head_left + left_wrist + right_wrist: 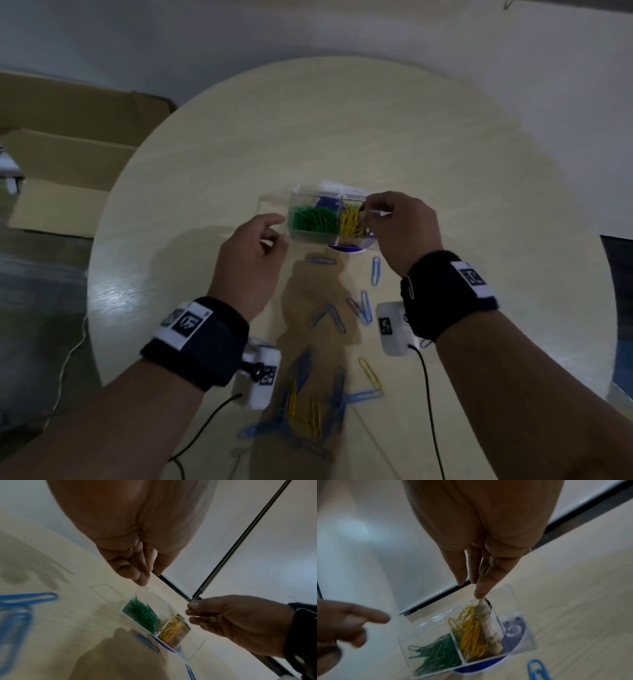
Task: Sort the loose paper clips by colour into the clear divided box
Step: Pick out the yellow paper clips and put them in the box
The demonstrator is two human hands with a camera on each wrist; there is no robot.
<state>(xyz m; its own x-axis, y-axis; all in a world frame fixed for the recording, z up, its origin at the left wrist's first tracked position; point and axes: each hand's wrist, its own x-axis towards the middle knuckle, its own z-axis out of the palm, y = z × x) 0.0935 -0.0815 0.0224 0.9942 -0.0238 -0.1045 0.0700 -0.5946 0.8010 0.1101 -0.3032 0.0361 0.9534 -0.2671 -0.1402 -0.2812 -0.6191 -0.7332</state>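
Observation:
The clear divided box [298, 236] stands at the middle of the round table. Green clips [313, 221] fill its left compartment and yellow clips [351, 222] the one beside it. My right hand [371, 212] hovers over the box's right part, fingertips [479, 595] together and pointing down at the inner wall. They pinch a thin pale clip whose colour I cannot tell. My left hand [274, 233] hangs beside the box's left wall, fingers loosely curled and holding nothing. Loose blue clips [375, 270] and some yellow ones [370, 373] lie nearer to me.
The box's clear lid [270, 202] lies open to the left. A blue disc [346, 248] shows under the box's front edge. A thick heap of blue and yellow clips [301, 411] lies between my forearms. A cardboard carton [68, 154] stands beyond the table's left edge.

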